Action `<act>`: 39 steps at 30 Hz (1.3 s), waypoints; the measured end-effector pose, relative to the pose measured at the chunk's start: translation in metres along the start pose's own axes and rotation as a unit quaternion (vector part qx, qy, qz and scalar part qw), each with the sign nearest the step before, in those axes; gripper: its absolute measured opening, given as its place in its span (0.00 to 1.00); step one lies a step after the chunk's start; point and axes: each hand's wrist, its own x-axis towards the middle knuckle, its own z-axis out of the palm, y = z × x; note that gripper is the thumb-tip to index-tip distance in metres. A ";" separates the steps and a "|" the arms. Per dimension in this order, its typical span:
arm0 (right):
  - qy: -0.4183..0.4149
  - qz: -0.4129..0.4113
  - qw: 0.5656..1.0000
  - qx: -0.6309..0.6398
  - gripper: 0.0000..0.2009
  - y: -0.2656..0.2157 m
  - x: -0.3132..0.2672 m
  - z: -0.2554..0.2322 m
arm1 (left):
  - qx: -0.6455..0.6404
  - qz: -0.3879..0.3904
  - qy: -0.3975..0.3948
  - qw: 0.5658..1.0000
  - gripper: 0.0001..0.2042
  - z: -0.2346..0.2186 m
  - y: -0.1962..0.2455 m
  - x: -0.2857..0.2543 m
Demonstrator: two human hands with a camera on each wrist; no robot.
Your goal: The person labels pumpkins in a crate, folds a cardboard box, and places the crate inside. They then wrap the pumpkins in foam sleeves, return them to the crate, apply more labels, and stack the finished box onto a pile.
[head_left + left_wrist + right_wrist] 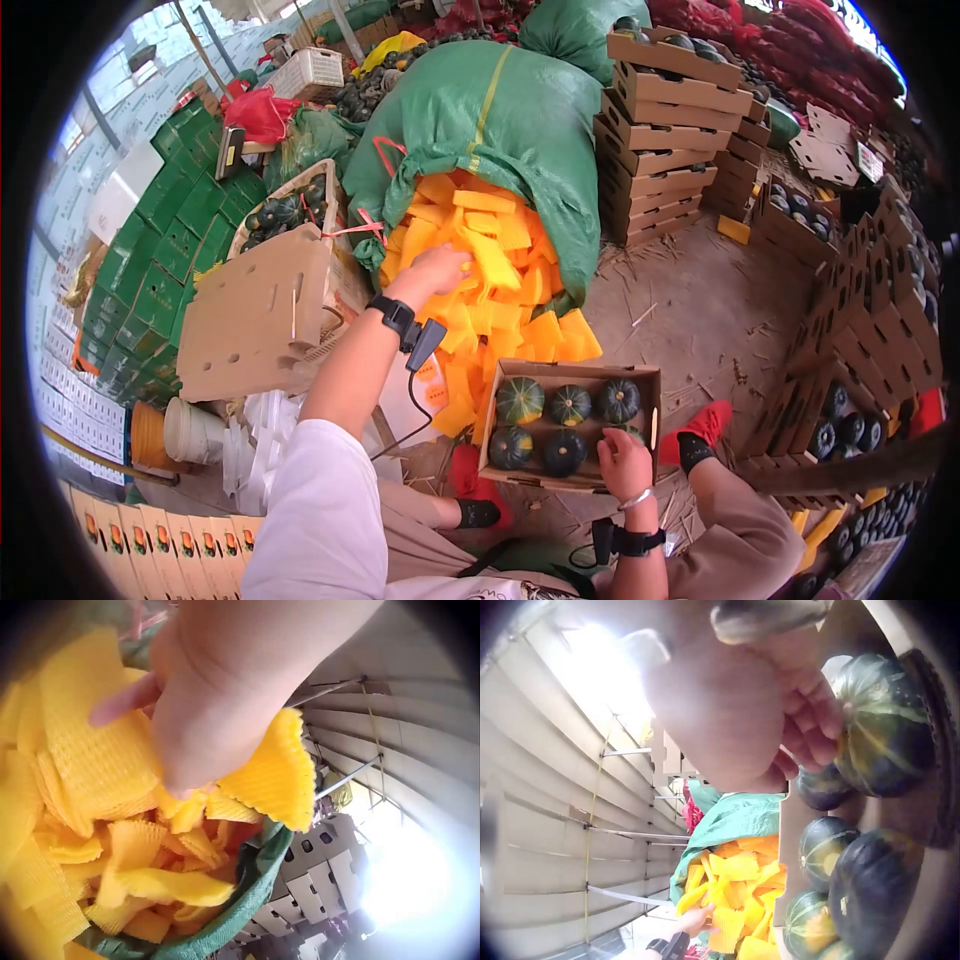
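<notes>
My left hand is at the pile of yellow foam net sleeves spilling from a big green sack. It pinches one foam sleeve, though the palm hides most of the fingers in the left wrist view. Below, an open cardboard box contains several dark green striped squashes. My right hand is over its near right corner, with loosely bent fingers right at a squash. In the head view that squash is mostly covered by the hand.
Stacked cardboard trays stand behind the box, with more squash-filled boxes at the right. Green cartons and a leaning cardboard sheet are on the left. Red-shod feet flank the box; one shoe is beside its right edge.
</notes>
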 end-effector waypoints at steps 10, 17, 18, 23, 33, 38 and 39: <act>-0.146 0.061 0.843 0.515 0.30 -0.062 -0.054 0.011 | -0.452 0.149 0.019 0.879 0.18 0.070 0.156 -0.272; -0.425 -0.027 0.845 0.325 0.12 -0.061 -0.086 -0.007 | -0.542 0.129 0.038 0.829 0.12 0.079 0.178 -0.318; -0.413 -0.061 0.864 0.282 0.09 -0.062 -0.089 -0.003 | -0.543 0.122 -0.010 0.831 0.15 0.085 0.177 -0.316; -0.238 0.190 0.710 0.635 0.11 -0.056 -0.081 -0.016 | -0.716 0.175 -0.174 0.653 0.19 0.109 0.162 -0.311; -0.163 -0.142 0.975 -0.050 0.10 -0.074 -0.045 0.049 | -0.870 0.018 -0.115 0.478 0.17 0.132 0.136 -0.304; -0.245 -0.088 0.917 -0.303 0.29 -0.087 0.005 0.124 | -0.709 -0.169 0.146 0.669 0.15 0.145 0.098 -0.276; -0.245 -0.078 0.920 -0.295 0.30 -0.088 0.010 0.129 | -0.585 -0.166 0.155 0.779 0.15 0.137 0.095 -0.276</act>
